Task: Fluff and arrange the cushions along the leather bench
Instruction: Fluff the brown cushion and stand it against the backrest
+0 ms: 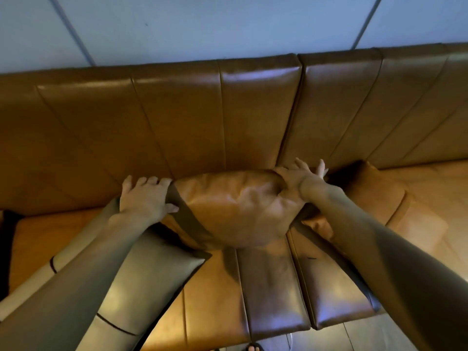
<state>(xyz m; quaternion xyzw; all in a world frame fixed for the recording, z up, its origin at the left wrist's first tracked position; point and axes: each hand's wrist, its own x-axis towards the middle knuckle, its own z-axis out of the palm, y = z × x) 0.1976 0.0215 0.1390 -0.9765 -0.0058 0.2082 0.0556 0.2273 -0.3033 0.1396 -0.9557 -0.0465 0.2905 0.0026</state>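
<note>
A tan leather cushion (233, 209) stands on the bench seat (273, 287), leaning toward the backrest (177, 127). My left hand (145, 198) grips its upper left corner with thumb in front and fingers over the top. My right hand (298, 177) presses flat on its upper right corner with fingers spread. A second cushion (157, 272) lies flat under my left forearm, at the left. A third cushion (374, 198) lies behind my right forearm, at the right.
The brown leather bench runs the full width of the view, with a pale blue panelled wall (228, 29) above the backrest. A dark object (7, 231) sits at the far left edge. The floor and a toe (253, 347) show below the seat's front edge.
</note>
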